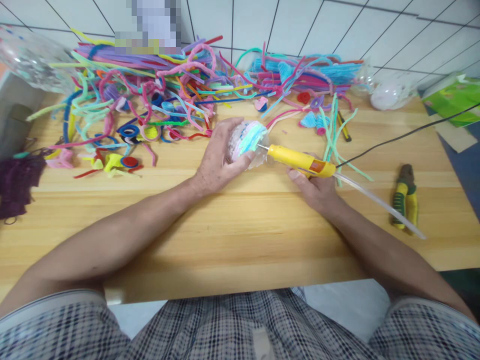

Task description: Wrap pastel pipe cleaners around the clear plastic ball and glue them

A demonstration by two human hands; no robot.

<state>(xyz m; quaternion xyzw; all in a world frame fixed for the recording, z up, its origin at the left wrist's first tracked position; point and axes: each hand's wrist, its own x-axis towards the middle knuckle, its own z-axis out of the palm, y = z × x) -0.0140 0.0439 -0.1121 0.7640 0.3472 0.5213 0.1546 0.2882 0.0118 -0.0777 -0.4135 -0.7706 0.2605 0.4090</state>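
Observation:
Above the middle of the table my left hand (218, 159) is closed around a clear ball (248, 141). Bands of pastel pipe cleaner in green, blue and pink cover part of the ball. My right hand (314, 189) grips a yellow glue gun (296, 158) from below, its fingers partly hidden by the gun's body. The metal nozzle points left and meets the pipe cleaner bands, or comes very close to them. From the gun's back end a long clear glue stick (380, 204) sticks out to the right. A black cord (393, 137) runs off toward the right edge.
Loose pipe cleaners (131, 107) in many colours lie heaped along the back, with light green ones (332, 132) near the gun. Pliers (406, 196) and a small yellow cutter (344, 127) lie to the right. Clear plastic balls (392, 93) stand by the tiled wall (300, 25).

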